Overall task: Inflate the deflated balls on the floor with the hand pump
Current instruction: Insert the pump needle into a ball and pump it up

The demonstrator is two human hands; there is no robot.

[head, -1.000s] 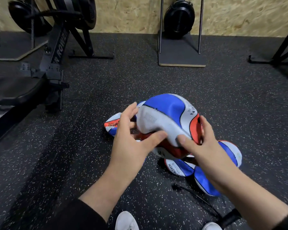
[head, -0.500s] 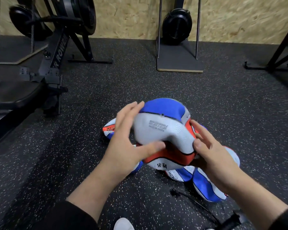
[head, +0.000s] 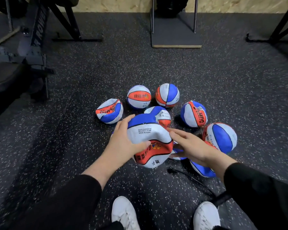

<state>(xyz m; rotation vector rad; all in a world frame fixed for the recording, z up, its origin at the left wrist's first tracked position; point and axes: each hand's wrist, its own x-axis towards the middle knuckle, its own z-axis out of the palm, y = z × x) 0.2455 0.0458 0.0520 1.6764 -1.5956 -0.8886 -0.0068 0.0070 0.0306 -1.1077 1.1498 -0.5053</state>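
You had the deflated ball off the floor at frame centre, left hand gripping its 9 o'clock side: fingers curled over the blue top, thumb pressed into the red panel. Right hand was at its 3 o'clock, fingers nearly straight and laid along the white edge, touching but not clamping. The ball sat collapsed, with the fold running roughly 9-to-3 and the printed "moisten needle" panel facing you; I couldn't spot the valve itself, too small to tell, though that text probably sits close to it. The relation that mattered: the pump hose lay on the floor at about 5 o'clock from the ball, running from its tip near 6 o'clock out toward the pump body beside your right shoe. So the right hand was clearly the nearer one and the free one, sitting almost directly above the hose. My read is left keeps the ball, right drops to 5 o'clock for the needle end. The other balls sat in a cluster from 10 to 3 o'clock beyond your hands, several still caved in.
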